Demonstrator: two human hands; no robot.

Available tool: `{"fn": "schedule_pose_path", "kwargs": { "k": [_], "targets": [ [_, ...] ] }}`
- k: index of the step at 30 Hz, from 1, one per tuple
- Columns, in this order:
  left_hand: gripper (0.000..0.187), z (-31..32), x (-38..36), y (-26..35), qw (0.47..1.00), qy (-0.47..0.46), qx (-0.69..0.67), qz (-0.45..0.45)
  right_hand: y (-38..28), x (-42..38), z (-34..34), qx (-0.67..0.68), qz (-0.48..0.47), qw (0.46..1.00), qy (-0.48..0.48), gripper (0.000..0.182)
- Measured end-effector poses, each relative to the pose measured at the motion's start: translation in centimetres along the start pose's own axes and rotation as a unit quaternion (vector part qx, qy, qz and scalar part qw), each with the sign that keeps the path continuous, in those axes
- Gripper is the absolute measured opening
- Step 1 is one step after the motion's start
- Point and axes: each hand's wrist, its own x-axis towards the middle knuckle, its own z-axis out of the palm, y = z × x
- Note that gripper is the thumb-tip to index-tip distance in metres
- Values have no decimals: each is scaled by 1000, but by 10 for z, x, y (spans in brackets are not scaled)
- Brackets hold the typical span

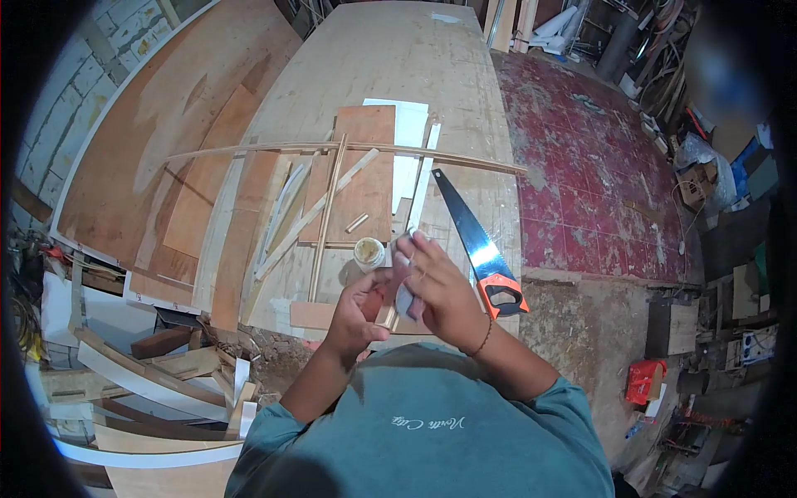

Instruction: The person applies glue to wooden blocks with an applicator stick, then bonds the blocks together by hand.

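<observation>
Close to my body, my left hand (359,314) is closed around a short pale wooden strip (387,317). My right hand (448,290) grips a folded greyish-pink sheet (407,302) against the strip's side; whether it is cloth or sandpaper I cannot tell. Part of the strip is hidden by the fingers. Just beyond my hands stands an open white jar (369,251) with tan contents. A handsaw (470,228) with an orange and black handle lies to the right of my right hand. Two short wooden pieces (357,222) rest on a brown board (371,178).
Long thin wooden strips (249,148) lie across the plywood worktable (398,50), with white panels (409,166) beneath some. A large curved-edged board (141,141) leans at left. Offcuts (158,373) are piled at lower left. Red tiled floor (589,174) lies at right.
</observation>
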Motion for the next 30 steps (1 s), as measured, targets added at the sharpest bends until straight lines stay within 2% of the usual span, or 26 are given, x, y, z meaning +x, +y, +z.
{"fn": "schedule_pose_path", "kwargs": {
  "k": [1, 3, 4, 5, 6, 7, 9, 10, 11, 12, 13, 15, 17, 18, 19, 20, 21, 23, 24, 25, 27, 30],
  "targets": [
    [96, 1, 2, 6, 1000, 0, 2, 2, 1, 1, 1, -16, 4, 1000, -6, 56],
    [93, -1, 0, 15, 988, 96, -21, -119, 5, 0, 3, -4, -15, 1000, -7, 56],
    [91, -4, -2, 20, 996, 43, -35, -71, 9, -3, 5, 7, -30, 1000, -5, 56],
    [91, -10, -2, 17, 996, 41, -35, -73, 15, -8, 6, 15, -44, 999, -5, 56],
    [91, -19, -2, 10, 1000, -7, -11, -17, 40, -8, 5, 12, 14, 1000, 0, 54],
    [91, -25, -1, 5, 998, -54, 15, 41, 49, -5, -3, -91, 98, 991, 14, 50],
    [90, -30, 4, 4, 997, -58, 30, 50, 28, -4, -23, -22, 128, 988, 89, 45],
    [89, -29, 5, 3, 996, -24, 74, 47, 18, -6, -25, -20, 127, 988, 89, 45],
    [88, -27, 5, 2, 992, 8, 116, 42, 8, -10, -26, -15, 69, 994, 87, 38],
    [83, -20, 10, 10, 982, -1, 182, 49, 3, -16, -26, -13, 13, 996, 87, 32],
    [83, -13, 13, 13, 983, -7, 180, 46, 1, -20, -26, 5, -58, 996, 63, 31],
    [79, -2, 18, 15, 969, -72, 234, 45, 11, -26, -21, -10, -97, 995, 20, 37],
    [77, 5, 23, 13, 964, -101, 238, 65, 47, -34, -16, -85, 48, 989, 109, 40],
    [79, 8, 25, 11, 977, -85, 192, 45, 55, -34, -20, -100, 165, 974, 116, 42],
    [80, 11, 26, 11, 986, -71, 147, 23, 55, -39, -28, -20, 187, 968, 168, 37],
    [97, 6, 26, 1, 992, -53, 110, -20, 48, -44, -29, -40, 167, 965, 200, 35],
    [97, 8, 28, -2, 992, -56, 110, -19, 29, -44, -30, -58, 148, 960, 231, 34],
    [96, 17, 33, -9, 997, -31, -41, -53, 1, -42, -30, 34, 71, 971, 225, 33],
    [96, 24, 36, -13, 997, -37, -41, -56, -5, -43, -34, 19, 38, 982, 183, 35],
    [96, 33, 39, -17, 994, -37, -88, -55, -3, -47, -32, 14, 40, 981, 187, 35],
    [96, 46, 38, -21, 981, -32, -182, -57, 1, -54, -22, -54, 33, 989, 135, 44],
    [93, 49, 40, -22, 981, -55, -165, -90, -1, -59, -24, -64, 59, 986, 140, 42]
  ]
}}
